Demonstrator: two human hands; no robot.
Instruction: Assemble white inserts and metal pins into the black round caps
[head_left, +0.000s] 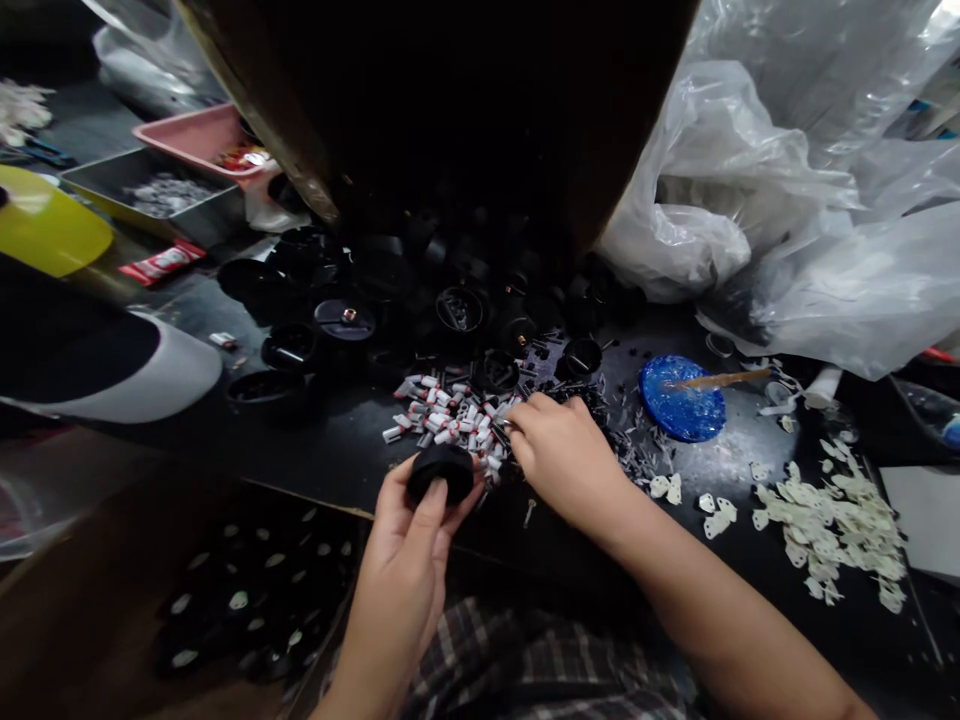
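My left hand (420, 530) is wrapped round a black round part (441, 474), thumb on its near side, at the table's front edge. Just right of it, my right hand (559, 450) reaches into the edge of a pile of small white cylinders with red bands (450, 412). Its fingertips are pinched together by the pile; what they hold is too small to make out. Dark screws and small dark pieces (637, 445) lie beyond and beside my right hand. Black round cups (461, 310) stand behind the pile, some with small pieces inside.
A blue lid (682, 398) with a wooden stick stands at the right, near flat cream pieces (840, 525). Plastic bags (750, 180) fill the back right. A big dark box opening (480, 110) is behind. Metal tray (214, 215) and pink tray (187, 135) lie back left.
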